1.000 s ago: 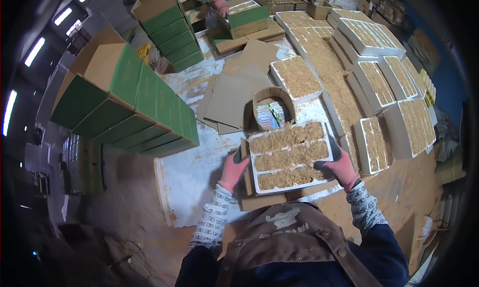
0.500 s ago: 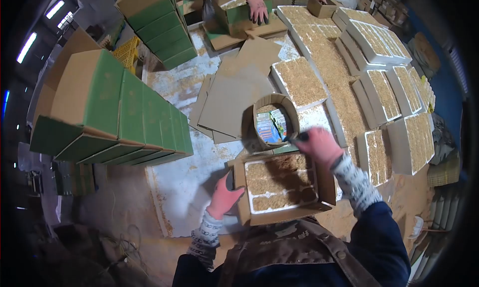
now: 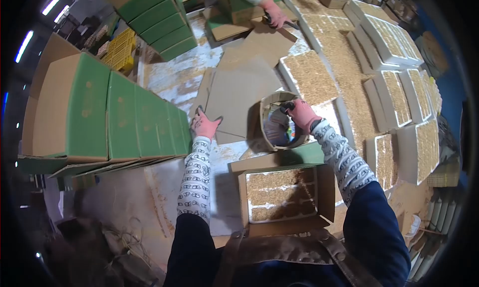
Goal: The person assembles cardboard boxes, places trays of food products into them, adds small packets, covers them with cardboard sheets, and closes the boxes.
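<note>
My left hand (image 3: 205, 125), in a pink glove with dark fingertips, is open with thumb and fingers apart at the left edge of the flat cardboard sheets (image 3: 242, 95). Over the rim of a round container (image 3: 263, 118) my right hand (image 3: 302, 116), gloved alike, has its fingers closed; what they hold, if anything, I cannot make out. Colourful printed items inside the container are partly hidden and blurred. Close to my body stands an open cardboard box (image 3: 327, 194) with a white tray (image 3: 282, 205) in it, its sections filled with brown crumbly material.
Green and brown boxes (image 3: 122, 117) line the left side, with more stacked boxes (image 3: 162, 25) behind. White trays (image 3: 312, 77) of the same crumbly material fill the right. Across the table a co-worker's gloved hand (image 3: 275, 13) holds a dark object. A yellow crate (image 3: 119, 50) stands back left.
My left hand has left the box's side and reached forward to the cardboard sheets. My right hand has moved up to the container. The box's far flap now shows more, and the co-worker's hand has shifted.
</note>
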Action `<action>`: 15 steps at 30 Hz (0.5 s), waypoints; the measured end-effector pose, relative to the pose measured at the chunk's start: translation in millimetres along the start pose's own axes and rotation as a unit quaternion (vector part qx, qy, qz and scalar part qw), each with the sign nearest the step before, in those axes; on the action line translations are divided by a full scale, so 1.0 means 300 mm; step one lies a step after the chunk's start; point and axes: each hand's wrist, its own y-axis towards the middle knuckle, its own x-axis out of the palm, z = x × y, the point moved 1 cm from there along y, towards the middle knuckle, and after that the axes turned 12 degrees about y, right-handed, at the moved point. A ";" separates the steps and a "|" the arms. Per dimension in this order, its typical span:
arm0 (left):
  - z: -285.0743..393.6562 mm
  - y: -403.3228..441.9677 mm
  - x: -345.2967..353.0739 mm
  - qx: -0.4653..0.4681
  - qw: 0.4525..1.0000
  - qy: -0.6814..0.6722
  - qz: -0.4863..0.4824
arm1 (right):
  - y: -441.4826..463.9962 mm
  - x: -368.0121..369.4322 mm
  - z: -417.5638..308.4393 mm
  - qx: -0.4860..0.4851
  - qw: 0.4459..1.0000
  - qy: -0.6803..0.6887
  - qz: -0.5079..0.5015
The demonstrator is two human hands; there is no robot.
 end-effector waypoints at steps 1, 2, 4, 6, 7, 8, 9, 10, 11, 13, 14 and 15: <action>0.019 0.017 -0.001 0.006 0.999 0.034 -0.011 | -0.032 -0.023 0.019 0.013 1.000 -0.002 0.007; 0.033 0.009 -0.027 0.024 0.997 0.072 0.001 | -0.115 -0.081 -0.020 -0.099 0.989 0.092 0.054; 0.048 -0.036 -0.109 0.044 0.992 0.118 -0.009 | -0.276 -0.167 -0.097 -0.312 0.934 0.046 0.167; 0.056 -0.097 -0.238 0.047 0.988 0.137 -0.056 | -0.487 -0.208 -0.169 -0.368 0.927 0.053 0.058; 0.049 -0.156 -0.299 0.087 0.993 0.074 -0.015 | -0.582 -0.196 -0.165 -0.360 0.929 -0.002 -0.088; 0.063 -0.192 -0.364 0.132 0.991 0.005 0.034 | -0.674 -0.108 -0.063 -0.459 0.885 -0.026 -0.071; 0.090 -0.226 -0.433 0.177 0.978 -0.067 0.084 | -0.746 -0.067 -0.050 -0.424 0.895 -0.064 -0.127; 0.129 -0.307 -0.520 0.254 0.953 -0.052 0.159 | -0.793 -0.012 0.008 -0.386 0.907 -0.113 -0.126; 0.162 -0.417 -0.603 0.324 0.915 -0.035 0.236 | -0.823 0.017 0.067 -0.350 0.914 -0.162 -0.125; 0.195 -0.619 -0.702 0.505 0.844 -0.041 0.174 | -0.876 -0.103 0.104 -0.318 0.942 -0.102 -0.027; 0.179 -0.719 -0.640 0.481 0.871 -0.099 0.004 | -0.892 -0.180 0.095 -0.292 0.954 -0.032 0.058; 0.238 -0.840 -0.690 0.579 0.805 -0.063 0.114 | -0.913 -0.240 0.075 -0.256 0.955 0.042 0.145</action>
